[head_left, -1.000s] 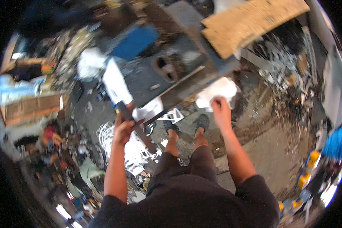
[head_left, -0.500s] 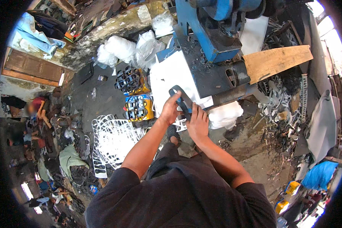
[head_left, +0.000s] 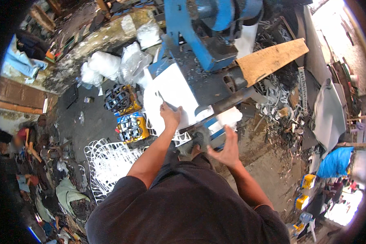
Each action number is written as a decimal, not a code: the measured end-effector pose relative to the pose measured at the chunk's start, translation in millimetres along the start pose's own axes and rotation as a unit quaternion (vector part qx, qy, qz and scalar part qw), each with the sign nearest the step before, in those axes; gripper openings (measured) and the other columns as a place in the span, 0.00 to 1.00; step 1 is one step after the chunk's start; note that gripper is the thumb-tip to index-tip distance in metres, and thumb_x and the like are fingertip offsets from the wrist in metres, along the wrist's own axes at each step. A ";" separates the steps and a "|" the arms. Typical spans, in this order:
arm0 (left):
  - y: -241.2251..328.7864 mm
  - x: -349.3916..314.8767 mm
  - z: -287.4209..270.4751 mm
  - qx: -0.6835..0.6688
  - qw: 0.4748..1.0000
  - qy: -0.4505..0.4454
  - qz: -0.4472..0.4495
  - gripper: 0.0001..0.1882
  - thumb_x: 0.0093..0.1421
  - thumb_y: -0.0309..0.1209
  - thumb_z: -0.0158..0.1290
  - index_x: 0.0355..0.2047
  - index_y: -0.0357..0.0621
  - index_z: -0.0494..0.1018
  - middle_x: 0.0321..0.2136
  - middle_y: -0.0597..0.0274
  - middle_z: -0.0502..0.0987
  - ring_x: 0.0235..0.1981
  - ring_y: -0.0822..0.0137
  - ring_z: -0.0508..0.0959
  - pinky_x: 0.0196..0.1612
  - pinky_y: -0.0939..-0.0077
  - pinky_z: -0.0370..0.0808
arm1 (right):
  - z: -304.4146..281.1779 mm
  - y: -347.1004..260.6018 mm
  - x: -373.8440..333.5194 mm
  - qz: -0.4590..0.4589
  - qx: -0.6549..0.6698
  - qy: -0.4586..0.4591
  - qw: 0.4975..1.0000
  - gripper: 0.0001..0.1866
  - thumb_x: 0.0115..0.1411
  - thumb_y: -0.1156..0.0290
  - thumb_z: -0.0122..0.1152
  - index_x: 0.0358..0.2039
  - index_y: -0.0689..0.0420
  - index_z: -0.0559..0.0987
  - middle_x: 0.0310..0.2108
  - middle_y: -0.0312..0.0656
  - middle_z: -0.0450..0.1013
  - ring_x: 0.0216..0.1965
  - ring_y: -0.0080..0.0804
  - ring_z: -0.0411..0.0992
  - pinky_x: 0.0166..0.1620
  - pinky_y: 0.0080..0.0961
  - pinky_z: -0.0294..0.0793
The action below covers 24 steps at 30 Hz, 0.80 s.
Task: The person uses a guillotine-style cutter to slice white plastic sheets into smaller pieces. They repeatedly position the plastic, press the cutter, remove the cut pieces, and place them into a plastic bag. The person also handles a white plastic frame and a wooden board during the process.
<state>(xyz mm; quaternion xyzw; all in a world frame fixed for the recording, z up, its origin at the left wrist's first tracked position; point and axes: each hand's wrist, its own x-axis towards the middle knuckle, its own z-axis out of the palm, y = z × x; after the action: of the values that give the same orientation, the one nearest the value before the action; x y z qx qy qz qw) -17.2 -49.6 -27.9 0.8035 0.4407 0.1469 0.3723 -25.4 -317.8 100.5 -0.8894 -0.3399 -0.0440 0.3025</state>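
My left hand (head_left: pixel 171 117) lies over the lower part of a white sheet (head_left: pixel 175 87), its thumb and forefinger apart. A small dark mark or slot shows in the sheet just beyond the fingertips. My right hand (head_left: pixel 227 151) is raised to the right, in front of the bench, fingers and thumb spread with nothing between them. At the sheet's right edge lies a dark rounded piece (head_left: pixel 200 110); whether it is the dark flat piece seen earlier I cannot tell. The sheet rests partly on the dark bench (head_left: pixel 215 87) of a blue machine (head_left: pixel 209 53).
Stacked dark strap-like pieces lie on yellow-and-blue boxes (head_left: pixel 135 129) to the left. White cut-out webbing (head_left: pixel 110 162) is heaped nearby. White plastic bags (head_left: pixel 103 67) stand by the wall. A brown board (head_left: pixel 272 61) juts right from the machine; scraps (head_left: pixel 274 105) litter the floor there.
The dark flat piece that both hands held is out of them. My right hand has pulled back to the right and opened; my left has come down over the sheet. The view has shifted.
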 end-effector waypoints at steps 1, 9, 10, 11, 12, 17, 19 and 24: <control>6.9 -5.3 1.3 0.045 0.997 -0.027 -0.063 0.49 0.49 0.42 0.70 0.65 0.32 0.59 0.58 0.31 0.63 0.60 0.34 0.63 0.63 0.42 0.64 | -13.6 11.3 7.3 0.008 -0.024 0.049 0.998 0.55 0.46 0.55 0.77 0.66 0.68 0.56 0.60 0.61 0.61 0.61 0.59 0.62 0.64 0.51 0.62; -4.1 2.4 25.5 0.009 1.000 -0.019 -0.007 0.52 0.47 0.34 0.71 0.66 0.33 0.52 0.57 0.29 0.64 0.57 0.34 0.66 0.59 0.49 0.69 | -47.0 233.9 196.0 0.287 -0.070 0.110 0.949 0.52 0.47 0.54 0.75 0.66 0.68 0.61 0.59 0.65 0.64 0.61 0.62 0.63 0.62 0.47 0.65; -12.8 7.9 30.3 -0.083 0.995 -0.035 -0.037 0.45 0.45 0.30 0.72 0.60 0.31 0.59 0.49 0.40 0.70 0.50 0.46 0.72 0.54 0.58 0.71 | -41.0 260.7 210.6 0.282 -0.075 0.064 0.954 0.51 0.47 0.54 0.75 0.65 0.68 0.62 0.58 0.65 0.65 0.60 0.63 0.64 0.62 0.48 0.66; -2.5 6.8 28.6 -0.129 0.988 -0.062 -0.055 0.42 0.45 0.29 0.72 0.57 0.31 0.61 0.46 0.45 0.71 0.47 0.51 0.72 0.52 0.61 0.71 | -34.3 283.6 217.0 0.282 -0.081 0.015 0.956 0.50 0.47 0.53 0.74 0.64 0.69 0.64 0.57 0.66 0.66 0.60 0.64 0.64 0.62 0.48 0.66; 18.3 3.7 20.4 -0.171 0.979 -0.083 -0.076 0.39 0.45 0.28 0.72 0.55 0.31 0.63 0.43 0.50 0.71 0.44 0.55 0.72 0.50 0.64 0.71 | -26.6 296.5 222.4 0.274 -0.069 -0.010 0.959 0.48 0.47 0.53 0.75 0.62 0.69 0.65 0.57 0.66 0.67 0.59 0.64 0.65 0.61 0.49 0.67; 29.2 2.0 6.1 -0.360 0.904 -0.148 -0.178 0.27 0.52 0.24 0.69 0.50 0.36 0.69 0.40 0.60 0.74 0.38 0.68 0.73 0.43 0.73 0.71 | 15.7 271.7 213.1 0.113 -0.179 0.161 0.964 0.30 0.58 0.61 0.68 0.55 0.65 0.72 0.53 0.61 0.69 0.55 0.59 0.66 0.60 0.49 0.64; 41.3 -2.7 -4.9 -0.453 0.848 -0.191 -0.197 0.26 0.54 0.22 0.66 0.52 0.36 0.69 0.44 0.58 0.76 0.42 0.67 0.75 0.44 0.73 0.72 | 25.1 216.7 175.1 0.213 -0.021 0.180 0.960 0.17 0.63 0.68 0.61 0.49 0.63 0.74 0.49 0.56 0.70 0.51 0.56 0.66 0.56 0.49 0.63; 50.2 -9.7 18.1 -0.416 0.889 -0.102 -0.163 0.29 0.56 0.22 0.64 0.56 0.32 0.66 0.47 0.53 0.77 0.46 0.65 0.77 0.48 0.70 0.75 | 67.5 125.8 55.2 0.370 0.377 -0.120 0.841 0.25 0.67 0.54 0.60 0.49 0.66 0.74 0.42 0.45 0.78 0.45 0.33 0.75 0.48 0.30 0.73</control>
<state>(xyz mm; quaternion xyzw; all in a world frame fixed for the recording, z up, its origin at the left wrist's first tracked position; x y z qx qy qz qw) 17.5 -82.9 -2.8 0.5024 0.4237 0.1713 0.7339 87.7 -321.2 -2.7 -0.7645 -0.0095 0.3097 0.5653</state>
